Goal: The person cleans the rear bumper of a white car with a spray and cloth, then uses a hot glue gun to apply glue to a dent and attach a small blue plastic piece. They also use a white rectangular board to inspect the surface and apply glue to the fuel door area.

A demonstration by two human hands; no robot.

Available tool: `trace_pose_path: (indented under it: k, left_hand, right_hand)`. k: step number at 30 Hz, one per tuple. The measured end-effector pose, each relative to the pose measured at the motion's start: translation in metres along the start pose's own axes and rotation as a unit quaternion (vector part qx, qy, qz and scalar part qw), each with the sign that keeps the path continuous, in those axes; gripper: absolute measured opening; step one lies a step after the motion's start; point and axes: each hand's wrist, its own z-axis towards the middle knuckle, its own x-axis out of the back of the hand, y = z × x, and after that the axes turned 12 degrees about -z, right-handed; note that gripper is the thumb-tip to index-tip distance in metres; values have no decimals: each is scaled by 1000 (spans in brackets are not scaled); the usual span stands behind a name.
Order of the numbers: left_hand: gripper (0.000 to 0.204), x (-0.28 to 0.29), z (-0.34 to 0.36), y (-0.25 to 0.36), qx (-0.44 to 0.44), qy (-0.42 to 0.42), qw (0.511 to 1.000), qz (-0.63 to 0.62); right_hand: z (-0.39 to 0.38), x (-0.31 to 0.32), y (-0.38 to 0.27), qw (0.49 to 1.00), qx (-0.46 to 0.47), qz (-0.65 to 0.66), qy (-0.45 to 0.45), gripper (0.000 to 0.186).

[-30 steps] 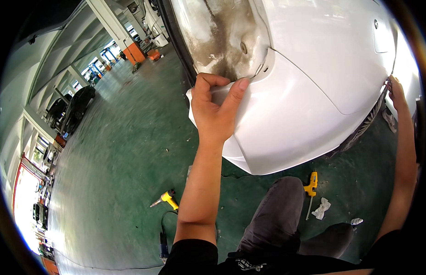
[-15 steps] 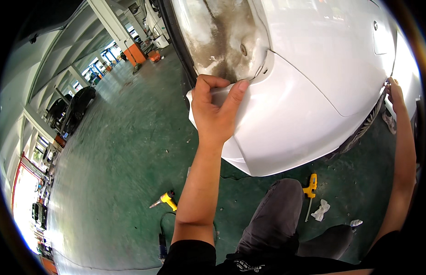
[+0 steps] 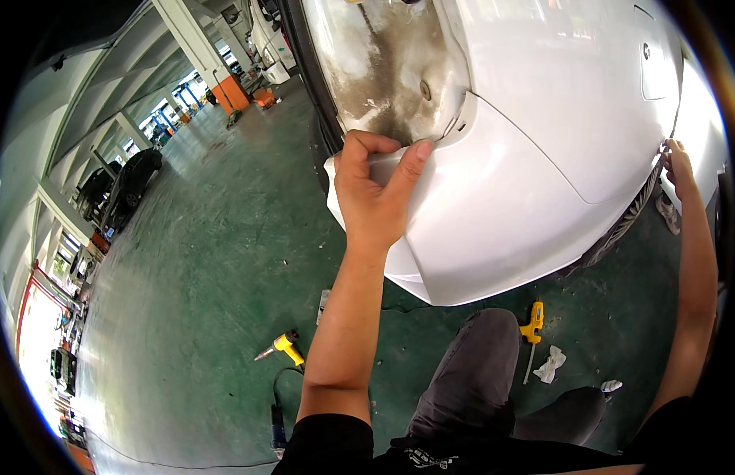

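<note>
My left hand [image 3: 373, 190] grips the upper edge of a white car bumper [image 3: 486, 214], thumb on the outer face and fingers curled over the rim. Directly above it lies a dirt-stained lamp recess [image 3: 395, 79] in the white body, with a round plug in it. Far to the right, my right hand [image 3: 678, 170] is at the bumper's end beside the wheel arch, its fingers pinched together. A small shiny bit shows at those fingertips, too small to name. Below that hand is the dark tyre [image 3: 621, 229]. A seam runs between the bumper and the body panel.
On the green floor [image 3: 217, 237] lie a yellow heat gun [image 3: 283, 346] with a cable, a yellow glue gun [image 3: 532, 323], a crumpled white cloth [image 3: 550, 364] and a small white bottle [image 3: 611, 386]. Dark cars [image 3: 130, 182] stand at far left, near pillars. A shoe [image 3: 668, 214] shows beside the wheel.
The view has shifted slightly. Both hands keep their places, the left on the bumper rim and the right by the wheel arch.
</note>
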Motion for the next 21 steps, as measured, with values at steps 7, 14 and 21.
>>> trace_pose_path:
  k: [7,14,21]
  left_hand:
    - [34,2,0,1,-2,-5,1000,8]
    - [34,-1,0,2,11,2,1000,9]
    - [35,-1,-1,2,7,2,1000,8]
  right_hand:
    - [4,0,0,1000,10,-9,-3,19]
    - [33,1,18,998,16,59,31,16]
    - [25,-1,12,999,-1,37,29,15]
